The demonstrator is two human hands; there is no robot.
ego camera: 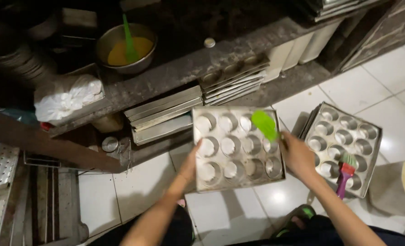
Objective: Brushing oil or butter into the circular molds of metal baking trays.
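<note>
My left hand [191, 161] grips the left edge of a metal muffin tray [235, 148] and holds it up above the white tiled floor. Some of its cups look pale and coated, others bare. My right hand [297, 155] is at the tray's right side and holds a bright green spatula [265, 125], whose blade lies over the tray's upper right cups.
A stack of muffin trays [342, 145] lies on the floor at right, a red and purple brush [345, 174] resting on it. A metal bowl [126, 48] with yellow batter and a green utensil sits on the dark counter. Flat pans [162, 115] are stacked below it.
</note>
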